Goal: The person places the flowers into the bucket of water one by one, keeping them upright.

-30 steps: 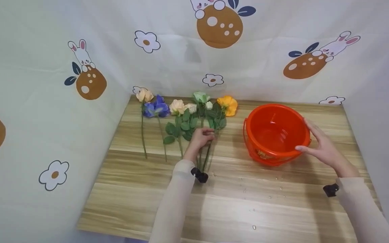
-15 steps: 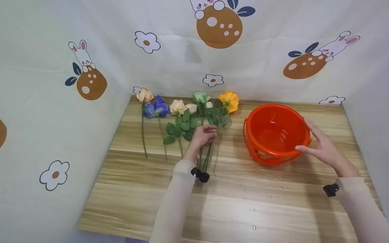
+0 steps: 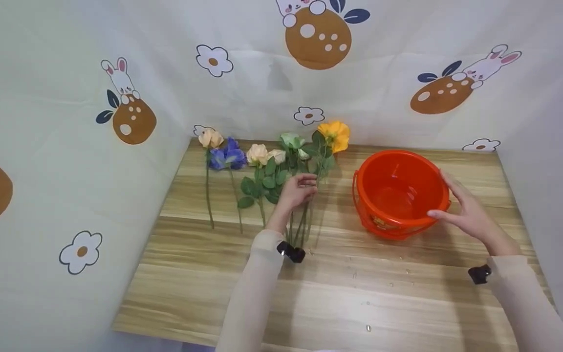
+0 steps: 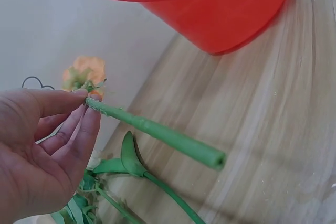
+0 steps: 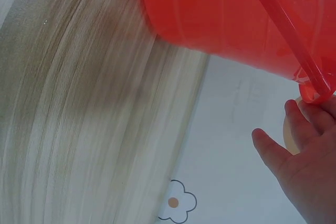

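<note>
My left hand (image 3: 298,190) pinches the green stem (image 4: 157,132) of a yellow-orange artificial flower (image 3: 336,136) between thumb and fingers. In the left wrist view the stem's cut end points away from the palm, and the blossom (image 4: 84,74) shows behind the fingertips. My right hand (image 3: 469,215) is at the right side of a red plastic bucket (image 3: 389,230), thumb and fingers spread and fairly straight against its rim. The right wrist view has those fingertips (image 5: 291,109) beside the joint of the red bucket handle (image 5: 283,24). The bucket stands upright with nothing visible inside.
Left of the held flower lie a pale green flower (image 3: 292,141), cream roses (image 3: 257,154), a blue flower (image 3: 227,156) and a peach rose (image 3: 210,138). Small water drops (image 3: 368,328) dot the wooden table (image 3: 188,278). A patterned curtain (image 3: 384,88) rises behind its back edge.
The left hand has moved slightly up and right, lifting the yellow-orange flower from beside the green one toward the back edge. The right hand and bucket have stayed in place.
</note>
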The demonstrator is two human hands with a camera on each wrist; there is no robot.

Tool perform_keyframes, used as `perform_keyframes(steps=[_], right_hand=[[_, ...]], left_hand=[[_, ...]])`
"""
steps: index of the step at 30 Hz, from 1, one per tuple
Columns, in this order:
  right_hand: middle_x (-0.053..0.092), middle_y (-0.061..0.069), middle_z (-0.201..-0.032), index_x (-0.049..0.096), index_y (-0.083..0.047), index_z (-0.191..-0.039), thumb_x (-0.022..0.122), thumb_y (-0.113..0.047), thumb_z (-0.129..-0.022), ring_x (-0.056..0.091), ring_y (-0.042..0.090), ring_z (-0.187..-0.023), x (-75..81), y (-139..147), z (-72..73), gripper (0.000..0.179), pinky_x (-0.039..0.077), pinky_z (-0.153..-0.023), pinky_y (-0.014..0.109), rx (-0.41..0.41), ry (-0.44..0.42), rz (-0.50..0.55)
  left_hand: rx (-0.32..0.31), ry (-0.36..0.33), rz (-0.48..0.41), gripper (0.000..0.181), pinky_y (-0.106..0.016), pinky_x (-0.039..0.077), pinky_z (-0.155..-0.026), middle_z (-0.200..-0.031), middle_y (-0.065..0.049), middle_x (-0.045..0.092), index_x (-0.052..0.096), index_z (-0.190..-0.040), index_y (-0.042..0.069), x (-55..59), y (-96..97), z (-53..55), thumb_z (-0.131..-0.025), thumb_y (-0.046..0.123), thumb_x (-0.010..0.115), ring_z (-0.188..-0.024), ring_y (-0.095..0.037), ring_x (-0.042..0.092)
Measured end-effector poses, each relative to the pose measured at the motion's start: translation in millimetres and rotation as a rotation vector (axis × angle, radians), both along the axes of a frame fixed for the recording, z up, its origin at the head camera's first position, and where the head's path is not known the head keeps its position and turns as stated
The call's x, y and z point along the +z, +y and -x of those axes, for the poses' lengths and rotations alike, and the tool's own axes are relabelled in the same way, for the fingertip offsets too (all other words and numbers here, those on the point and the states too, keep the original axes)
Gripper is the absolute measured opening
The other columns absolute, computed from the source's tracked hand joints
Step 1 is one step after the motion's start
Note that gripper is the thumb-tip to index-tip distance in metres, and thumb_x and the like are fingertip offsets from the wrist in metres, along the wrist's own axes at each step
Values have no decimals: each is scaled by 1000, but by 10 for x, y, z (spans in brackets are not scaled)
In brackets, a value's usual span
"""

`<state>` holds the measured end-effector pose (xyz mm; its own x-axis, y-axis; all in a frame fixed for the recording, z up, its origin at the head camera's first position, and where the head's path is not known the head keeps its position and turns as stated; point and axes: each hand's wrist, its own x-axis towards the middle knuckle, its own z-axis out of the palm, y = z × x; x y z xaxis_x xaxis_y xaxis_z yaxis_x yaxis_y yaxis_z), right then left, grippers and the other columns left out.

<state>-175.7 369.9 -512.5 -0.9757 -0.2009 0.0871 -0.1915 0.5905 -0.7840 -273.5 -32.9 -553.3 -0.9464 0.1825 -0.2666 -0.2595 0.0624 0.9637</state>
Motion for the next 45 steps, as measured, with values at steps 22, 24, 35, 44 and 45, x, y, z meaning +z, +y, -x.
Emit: perform_keyframes(steps=[22, 24, 35, 44, 45], right_hand=[[22, 24, -152, 23, -3, -148, 77, -8, -76, 20, 46, -136, 326, -231, -146, 91, 23, -102, 69, 5, 3, 28], [23, 23, -152, 24, -3, -148, 77, -8, -75, 21, 45, -136, 310, -225, -140, 90, 23, -102, 69, 3, 4, 29], [22, 24, -152, 23, -3, -148, 77, -8, -76, 21, 46, -136, 315, -221, -140, 91, 23, -102, 69, 7, 15, 27], [21, 20, -153, 21, -9, -150, 78, -9, -75, 20, 45, -137, 149, -113, -62, 94, 22, -102, 68, 12, 27, 20], [21, 19, -154, 20, -11, -150, 78, -10, -76, 19, 45, -137, 112, -87, -44, 94, 22, -102, 68, 14, 29, 21]], left_hand=[[-23, 137, -66, 38, -36, 57, -67, -114, -24, 58, 55, -122, -3, 244, 59, -35, -84, -7, 62, -96, -41, 62], [-32, 141, -88, 39, -33, 56, -65, -115, -26, 57, 55, -122, -3, 308, 57, -55, -84, -8, 61, -98, -44, 61], [-40, 183, -131, 38, -40, 57, -71, -103, -9, 60, 56, -121, -1, 443, 90, -88, -84, -5, 63, -81, -17, 65], [-78, 248, -153, 38, -43, 57, -73, -111, -19, 59, 54, -121, -5, 661, 130, -139, -84, -6, 63, -81, -17, 63], [-76, 259, -156, 38, -44, 57, -73, -110, -18, 59, 54, -121, -5, 686, 141, -145, -84, -6, 63, -80, -17, 63]])
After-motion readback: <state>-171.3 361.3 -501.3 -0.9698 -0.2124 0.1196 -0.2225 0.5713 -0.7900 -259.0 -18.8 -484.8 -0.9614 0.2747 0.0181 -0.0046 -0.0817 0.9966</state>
